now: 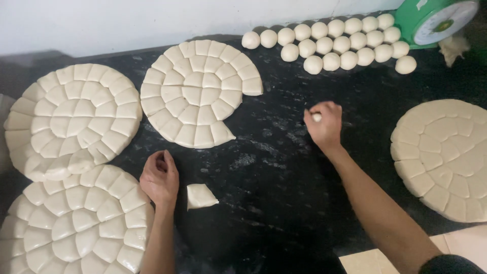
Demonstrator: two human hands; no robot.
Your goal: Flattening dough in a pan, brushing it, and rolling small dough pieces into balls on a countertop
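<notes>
Our right hand (324, 124) is clenched on a small dough ball (316, 117) at mid-counter (284, 193) — bare dark room all around it. Our left hand (160, 177), curled with its grip released, rests just beside a cut dough piece (200, 196), near the scored dough round (76, 223).

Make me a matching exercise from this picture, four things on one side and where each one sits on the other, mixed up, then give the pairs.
Things:
1. dough balls
2. scale
3. loose dough piece
4. right hand

Places:
A. beside the left hand
B. top right corner
C. in rows along the back wall
D. mid-table, fingers pinched on a small bit of dough

Pairs: 1-C, 2-B, 3-A, 4-D
</notes>
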